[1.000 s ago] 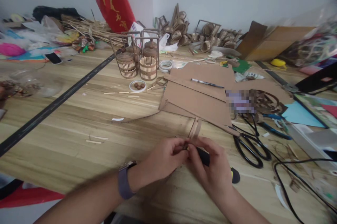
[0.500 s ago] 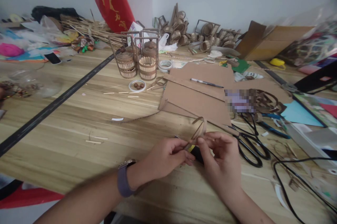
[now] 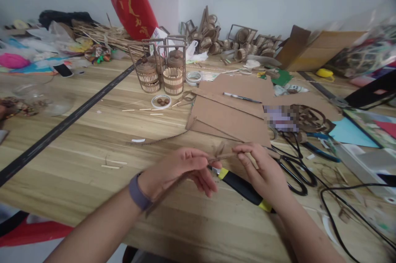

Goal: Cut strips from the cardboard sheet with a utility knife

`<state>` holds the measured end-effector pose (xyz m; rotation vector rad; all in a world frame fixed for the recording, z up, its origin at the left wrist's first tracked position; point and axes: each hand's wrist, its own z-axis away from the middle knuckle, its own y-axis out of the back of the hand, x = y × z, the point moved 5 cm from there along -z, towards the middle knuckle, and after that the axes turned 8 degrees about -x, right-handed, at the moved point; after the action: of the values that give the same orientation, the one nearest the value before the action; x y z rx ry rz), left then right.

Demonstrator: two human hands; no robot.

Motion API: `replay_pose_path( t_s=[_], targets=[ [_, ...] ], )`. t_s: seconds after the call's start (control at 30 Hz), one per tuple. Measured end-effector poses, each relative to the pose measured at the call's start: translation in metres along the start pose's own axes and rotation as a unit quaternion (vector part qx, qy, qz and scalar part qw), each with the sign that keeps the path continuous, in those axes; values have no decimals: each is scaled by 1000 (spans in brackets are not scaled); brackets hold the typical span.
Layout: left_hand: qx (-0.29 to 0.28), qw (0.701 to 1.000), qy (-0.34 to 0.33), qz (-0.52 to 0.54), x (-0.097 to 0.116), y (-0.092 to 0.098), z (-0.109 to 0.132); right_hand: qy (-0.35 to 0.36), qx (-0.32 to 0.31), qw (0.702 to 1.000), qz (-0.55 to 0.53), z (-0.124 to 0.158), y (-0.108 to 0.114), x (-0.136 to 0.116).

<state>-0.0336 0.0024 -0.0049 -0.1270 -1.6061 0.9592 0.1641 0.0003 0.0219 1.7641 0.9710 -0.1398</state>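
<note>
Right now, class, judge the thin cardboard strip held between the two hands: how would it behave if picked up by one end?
Probably floppy: the cardboard strip is long and narrow, its tail trailing past the left hand. Likely very light, since just the fingertips of the right hand pinch it. Being flat, it should crease rather than roll.

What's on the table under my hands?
A black-and-yellow knife lies on the table, below the cardboard strip pinched by left hand and right hand. The right wrist covers its end.
</note>
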Motion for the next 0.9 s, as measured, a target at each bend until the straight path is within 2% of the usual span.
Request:
replay_pose_path(
  t_s=[0.07,0.13,0.23,0.3,0.37,0.47,0.57,0.7,0.9],
  targets=[
    [-27,997,-51,55,5,2,0,-65,-7,995,-78,2,-5,5],
    [-21,988,-110,108,9,7,-3,-144,5,973,-181,6,-11,11],
    [77,978,-153,116,6,19,-7,-235,57,920,-308,13,-20,16],
    [145,978,-140,58,0,20,-10,-260,86,896,-350,15,-25,13],
    [175,977,-115,-28,-6,14,-12,-262,89,887,-370,15,-30,5],
    [183,970,-87,-135,-11,2,-12,-229,53,892,-387,16,-40,-10],
    [217,957,-85,-175,-10,1,-10,-196,7,908,-371,19,-48,-20],
    [264,949,-102,-140,-5,8,-8,-160,-25,952,-260,21,-47,-24],
    [258,954,-107,-107,-4,10,-8,-79,-7,988,-130,15,-32,-35]
  ],
)
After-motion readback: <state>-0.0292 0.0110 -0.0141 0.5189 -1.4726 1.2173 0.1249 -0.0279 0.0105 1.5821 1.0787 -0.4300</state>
